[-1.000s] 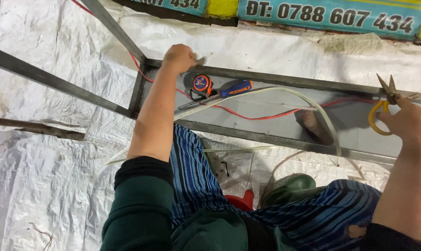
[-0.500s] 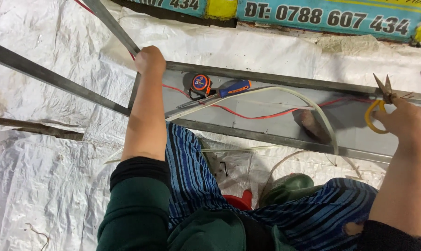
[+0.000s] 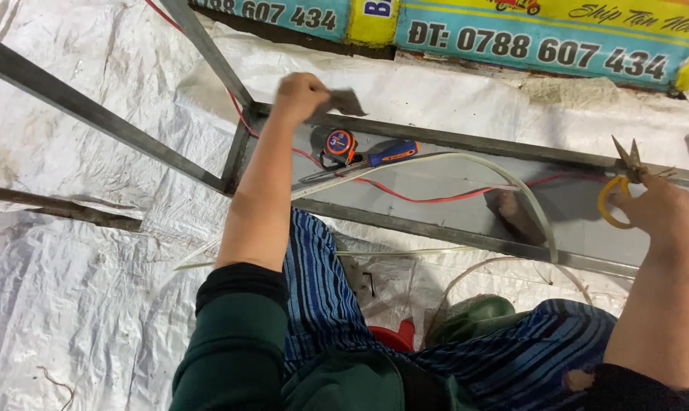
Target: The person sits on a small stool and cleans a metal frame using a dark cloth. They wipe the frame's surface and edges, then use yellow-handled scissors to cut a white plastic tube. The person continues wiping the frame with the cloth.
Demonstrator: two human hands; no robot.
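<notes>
My left hand (image 3: pixel 300 96) is raised over the corner of a grey metal frame (image 3: pixel 435 138) and pinches a small dark grey flat piece (image 3: pixel 347 102). My right hand (image 3: pixel 652 209) rests at the far right of the frame, shut on yellow-handled scissors (image 3: pixel 622 186) whose blades point up. Between the hands, on the grey panel inside the frame, lie an orange tape measure (image 3: pixel 340 144), a blue and orange screwdriver (image 3: pixel 375 158), a red wire (image 3: pixel 428 198), a white tube (image 3: pixel 481 164) and another dark flat piece (image 3: pixel 518 215).
White woven plastic sheeting (image 3: pixel 78 259) covers the floor. Grey metal bars (image 3: pixel 93 114) run off to the left from the frame corner. A blue and yellow banner (image 3: pixel 512 38) lies along the far edge. My knees in blue striped cloth (image 3: pixel 329 304) are below.
My left hand moved left from the tape measure to the frame corner, then lifted up holding a small dark flat piece. The right hand with the scissors stayed put.
</notes>
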